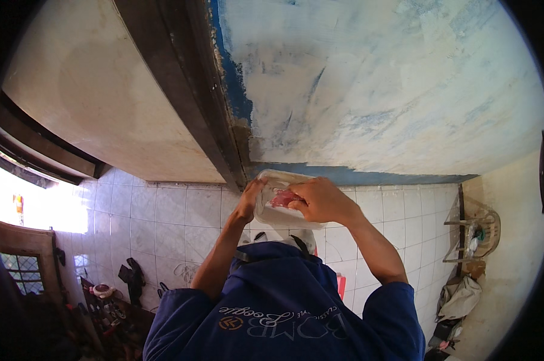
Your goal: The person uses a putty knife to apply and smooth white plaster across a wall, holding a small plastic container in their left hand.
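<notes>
A white plastic tub [272, 173] is held in front of my chest, close to the foot of the wall. My left hand [249, 200] is closed on the tub's left rim, fingers on the outside. My right hand [325, 201] reaches over the tub's right side, gripping a soft-looking pink-red piece [284, 198] whose exact kind I cannot make out. That piece is inside the tub, over whitish contents. The wall [374, 90] ahead has patchy white coating over blue, with bare blue strips along its left and bottom edges.
A dark wooden post [187, 90] borders the wall on the left. White tiles [172, 204] cover the floor. At the right are a chair [488, 231] and a pale cloth bundle [460, 298]. Cluttered items [106, 301] and a dark strap-like object [133, 280] lie lower left.
</notes>
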`<control>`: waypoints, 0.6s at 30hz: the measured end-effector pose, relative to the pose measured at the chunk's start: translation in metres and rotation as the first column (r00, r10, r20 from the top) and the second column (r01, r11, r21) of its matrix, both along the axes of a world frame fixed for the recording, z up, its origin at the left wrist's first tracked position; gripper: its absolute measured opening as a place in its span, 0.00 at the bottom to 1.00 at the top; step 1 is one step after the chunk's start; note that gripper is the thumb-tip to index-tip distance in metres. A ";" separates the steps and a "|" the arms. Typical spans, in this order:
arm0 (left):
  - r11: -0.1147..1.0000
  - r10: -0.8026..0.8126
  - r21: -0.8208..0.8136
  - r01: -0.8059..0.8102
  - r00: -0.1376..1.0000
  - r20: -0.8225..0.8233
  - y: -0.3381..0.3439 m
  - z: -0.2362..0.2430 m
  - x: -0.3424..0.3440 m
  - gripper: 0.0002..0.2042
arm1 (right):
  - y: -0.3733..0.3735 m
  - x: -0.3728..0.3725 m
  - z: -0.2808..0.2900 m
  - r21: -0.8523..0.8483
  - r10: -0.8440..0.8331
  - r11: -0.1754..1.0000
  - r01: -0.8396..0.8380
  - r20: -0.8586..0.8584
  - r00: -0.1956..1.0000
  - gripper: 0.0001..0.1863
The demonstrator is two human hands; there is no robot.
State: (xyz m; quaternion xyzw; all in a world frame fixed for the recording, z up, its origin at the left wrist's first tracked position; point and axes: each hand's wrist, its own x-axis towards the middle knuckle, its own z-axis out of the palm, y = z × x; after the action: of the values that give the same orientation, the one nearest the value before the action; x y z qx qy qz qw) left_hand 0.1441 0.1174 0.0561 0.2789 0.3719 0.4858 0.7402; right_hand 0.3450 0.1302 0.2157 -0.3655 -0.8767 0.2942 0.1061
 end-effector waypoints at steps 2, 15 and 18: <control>1.000 0.017 -0.015 -0.017 1.000 -0.015 0.000 0.010 0.002 0.22 | 0.000 0.001 -0.008 -0.029 0.017 0.999 -0.018 -0.016 1.000 0.12; 0.981 -0.093 -0.176 0.084 0.995 -0.044 -0.030 -0.025 0.010 0.23 | 0.004 0.015 -0.047 -0.359 0.018 0.930 -0.073 -0.155 0.988 0.14; 0.975 -0.102 -0.199 0.099 0.995 -0.004 -0.031 -0.020 0.011 0.23 | 0.008 0.018 -0.060 -0.341 0.008 0.938 -0.062 -0.158 0.987 0.14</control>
State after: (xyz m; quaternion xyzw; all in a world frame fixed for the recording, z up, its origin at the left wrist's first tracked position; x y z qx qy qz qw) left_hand 0.1550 0.0868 0.0359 0.2254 0.4090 0.4065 0.7853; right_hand 0.3625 0.1377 0.1560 -0.3389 -0.8071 0.4724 0.1028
